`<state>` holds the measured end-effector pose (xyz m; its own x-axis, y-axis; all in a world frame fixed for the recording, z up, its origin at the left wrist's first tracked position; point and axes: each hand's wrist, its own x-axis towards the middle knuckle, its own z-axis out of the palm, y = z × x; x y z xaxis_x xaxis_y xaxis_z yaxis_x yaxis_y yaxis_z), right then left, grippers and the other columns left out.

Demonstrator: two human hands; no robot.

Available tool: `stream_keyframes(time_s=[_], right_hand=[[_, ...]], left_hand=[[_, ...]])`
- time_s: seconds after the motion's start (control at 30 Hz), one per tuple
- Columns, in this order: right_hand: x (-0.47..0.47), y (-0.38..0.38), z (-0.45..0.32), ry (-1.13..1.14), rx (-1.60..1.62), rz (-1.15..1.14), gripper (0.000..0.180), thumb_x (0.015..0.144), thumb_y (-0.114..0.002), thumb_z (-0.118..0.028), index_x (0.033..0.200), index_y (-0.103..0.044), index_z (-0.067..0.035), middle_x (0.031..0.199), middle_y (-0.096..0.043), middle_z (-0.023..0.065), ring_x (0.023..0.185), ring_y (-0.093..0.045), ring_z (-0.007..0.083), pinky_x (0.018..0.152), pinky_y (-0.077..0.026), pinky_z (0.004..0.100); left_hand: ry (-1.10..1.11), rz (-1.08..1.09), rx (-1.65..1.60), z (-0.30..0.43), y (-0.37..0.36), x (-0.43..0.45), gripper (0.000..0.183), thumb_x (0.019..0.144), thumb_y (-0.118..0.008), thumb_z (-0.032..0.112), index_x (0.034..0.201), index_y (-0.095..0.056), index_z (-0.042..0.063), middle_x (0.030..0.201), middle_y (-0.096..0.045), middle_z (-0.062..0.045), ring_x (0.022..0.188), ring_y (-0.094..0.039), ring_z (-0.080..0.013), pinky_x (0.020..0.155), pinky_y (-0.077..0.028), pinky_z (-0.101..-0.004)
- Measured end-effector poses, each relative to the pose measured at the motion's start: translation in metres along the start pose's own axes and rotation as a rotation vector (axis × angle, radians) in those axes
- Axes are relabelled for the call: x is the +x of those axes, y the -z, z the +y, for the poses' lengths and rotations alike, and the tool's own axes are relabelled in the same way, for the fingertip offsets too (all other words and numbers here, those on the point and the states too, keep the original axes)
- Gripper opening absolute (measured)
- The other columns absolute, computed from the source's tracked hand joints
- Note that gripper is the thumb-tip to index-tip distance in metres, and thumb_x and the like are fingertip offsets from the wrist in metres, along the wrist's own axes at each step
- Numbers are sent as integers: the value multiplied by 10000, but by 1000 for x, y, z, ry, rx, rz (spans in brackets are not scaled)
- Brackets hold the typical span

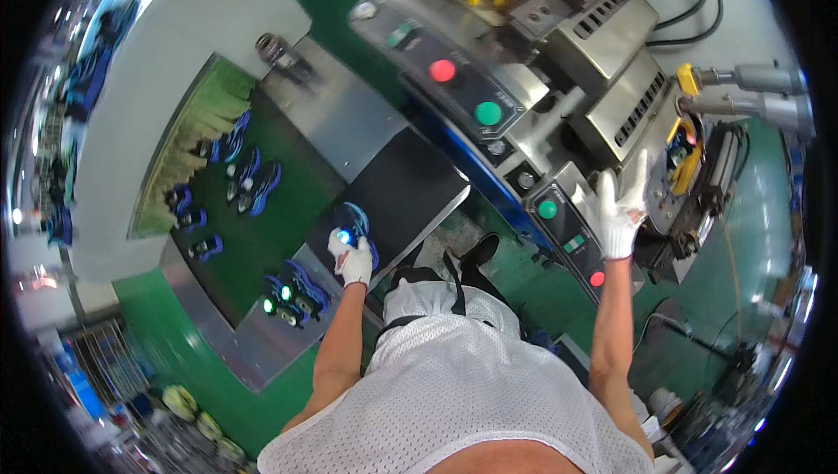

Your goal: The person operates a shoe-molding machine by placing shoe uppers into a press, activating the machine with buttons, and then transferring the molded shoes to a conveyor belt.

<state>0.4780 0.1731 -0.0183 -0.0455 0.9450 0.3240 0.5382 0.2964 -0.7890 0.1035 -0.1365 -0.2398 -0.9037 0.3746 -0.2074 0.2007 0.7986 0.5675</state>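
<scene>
My left hand (353, 262), in a white glove, is closed on a blue and dark shoe (357, 222) with a bright glowing spot, over the black mat (406, 179). Just left of it, a pair of similar shoes (304, 291) with green glowing spots stands on the metal ledge. On the right, my right hand (622, 212), also gloved, is raised with fingers spread beside the shoe-making machine; whether it touches the metal is unclear. Another shoe (681, 146) sits among yellow clamp parts of that machine. No object shows in my right hand.
Several shoes (258, 186) lie on the green conveyor belt (288, 140), which passes a fringed curtain (190, 140). A dark cylindrical object (285, 58) is on the metal ledge (334, 107). Control panels with red and green buttons (488, 114) border the machine. A cable-like line runs over the floor at right.
</scene>
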Motion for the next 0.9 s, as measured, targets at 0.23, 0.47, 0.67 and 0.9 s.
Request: stream_keyframes(time_s=[0.23,0.47,0.67,0.9], right_hand=[[-91,-94,78,390,-916,-433,966,858,-772,-256,1617,-257,45,1671,-219,334,1539,-234,524,1278,-201,546],[-185,-232,-102,66,-332,-948,1006,819,-849,-260,1585,-294,84,1629,-347,307,1543,-327,410,1269,-276,432],[-334,-383,-74,0,-125,-801,842,823,-847,-258,1513,-444,8,1583,-415,272,1496,-391,398,1235,-329,446],[-276,-348,-143,-916,133,-736,733,823,-855,-263,1466,-559,-73,959,-713,73,656,-642,129,588,-531,299]], left_hand=[[-170,-285,-368,-48,102,-4,704,889,-803,172,1484,-463,9,1414,-582,-206,1263,-625,-294,1079,-510,-424],[293,185,-480,-143,180,-40,837,870,-745,41,1565,-289,-52,1569,-396,-271,1481,-414,-384,1257,-314,-450],[337,161,-324,-180,102,-5,837,815,-859,204,1502,-429,-4,1466,-524,-204,1361,-511,-347,1171,-393,-436],[400,-128,-112,-148,165,52,777,877,-818,376,1509,-516,38,1359,-659,-251,1179,-668,-389,1034,-504,-458]])
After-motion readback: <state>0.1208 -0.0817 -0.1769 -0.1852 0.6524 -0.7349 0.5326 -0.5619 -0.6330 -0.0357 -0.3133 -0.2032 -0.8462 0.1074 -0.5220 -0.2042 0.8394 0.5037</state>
